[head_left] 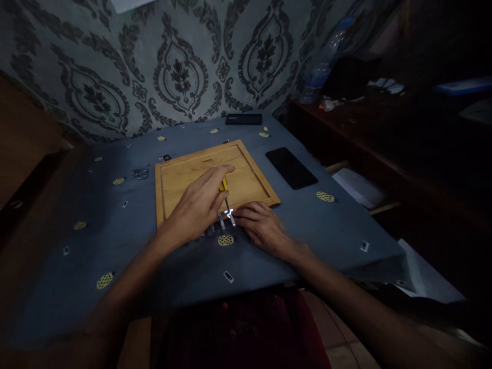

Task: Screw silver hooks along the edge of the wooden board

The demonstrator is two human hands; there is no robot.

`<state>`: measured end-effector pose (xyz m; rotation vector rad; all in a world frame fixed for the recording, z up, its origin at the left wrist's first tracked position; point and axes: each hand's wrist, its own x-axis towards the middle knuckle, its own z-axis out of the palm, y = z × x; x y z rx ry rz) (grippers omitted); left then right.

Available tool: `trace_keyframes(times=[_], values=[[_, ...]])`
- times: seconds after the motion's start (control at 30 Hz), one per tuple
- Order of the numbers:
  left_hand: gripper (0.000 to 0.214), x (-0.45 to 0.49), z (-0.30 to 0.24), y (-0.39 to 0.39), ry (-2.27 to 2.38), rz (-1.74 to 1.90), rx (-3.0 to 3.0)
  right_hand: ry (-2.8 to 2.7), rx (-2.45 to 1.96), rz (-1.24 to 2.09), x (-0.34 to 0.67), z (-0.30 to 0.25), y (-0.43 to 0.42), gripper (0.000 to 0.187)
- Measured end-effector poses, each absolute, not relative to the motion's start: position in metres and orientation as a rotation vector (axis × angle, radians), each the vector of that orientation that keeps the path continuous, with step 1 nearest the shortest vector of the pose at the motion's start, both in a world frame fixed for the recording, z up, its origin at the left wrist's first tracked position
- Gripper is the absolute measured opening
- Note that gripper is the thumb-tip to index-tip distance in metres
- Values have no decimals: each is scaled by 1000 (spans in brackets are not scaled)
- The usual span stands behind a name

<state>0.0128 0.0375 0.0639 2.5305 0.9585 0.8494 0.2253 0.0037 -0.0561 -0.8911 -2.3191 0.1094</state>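
Wooden panel (pixel 177 179): flat on the blue-covered tabletop (pixel 107 205), could slide under a hard push.
Left grip (pixel 198 205): wrapped round the yellow screwdriver (pixel 224 185), angled down to the metal; with more tilt, could skid and scratch the panel.
Metal fitting (pixel 231 219): right there at the panel's near edge, could twist if poorly held.
Right grip (pixel 263 226): bent-fingered beside the fitting, any hold impossible to tell, exposed to a jab from a slip.

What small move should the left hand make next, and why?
Perhaps turn the yellow screwdriver slightly: the left hand holds it, its tip appears to meet the metal piece at the near edge of the wooden board, with the right hand alongside.
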Motion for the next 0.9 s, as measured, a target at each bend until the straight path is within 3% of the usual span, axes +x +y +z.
trace_keyframes(times=[0.53, 0.9], values=[[37, 20, 65, 32, 1203, 738, 2605, -2321, -902, 120, 225, -55, 3, 31], [48, 14, 63, 37, 1000, 822, 2558, -2321, -885, 97, 225, -54, 3, 30]])
